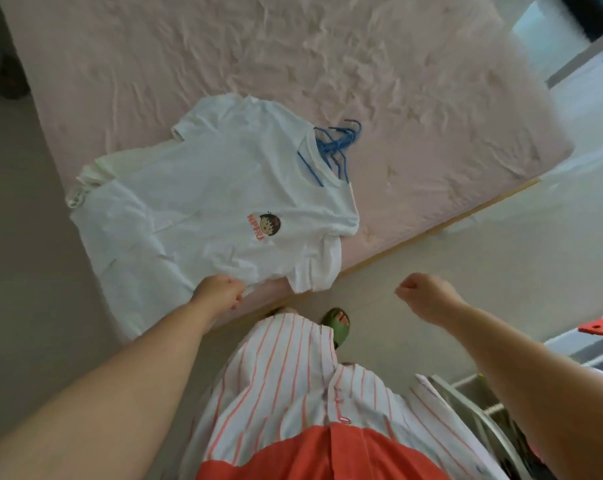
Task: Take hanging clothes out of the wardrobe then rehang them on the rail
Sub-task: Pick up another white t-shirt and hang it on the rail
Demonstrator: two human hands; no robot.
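Left hand (220, 289) pinched the white T-shirt's (203, 209) near hem on the bed (431, 81); right hand (421, 292) hung fisted, empty.
Better to lift by the blue hangers (334, 147); hem-pulling risked slipping it off.

A white cotton T-shirt (203, 209), printed with orange lettering and a small dark-haired cartoon face, lies on a pale pink crinkled bedsheet (293, 57). Thin blue wire hangers (334, 147) show at its collar. Below, a white garment with thin orange-red vertical stripes (286, 375) meets a solid orange-red panel. A green open-toed slipper (338, 327) stands on a beige floor (33, 258).
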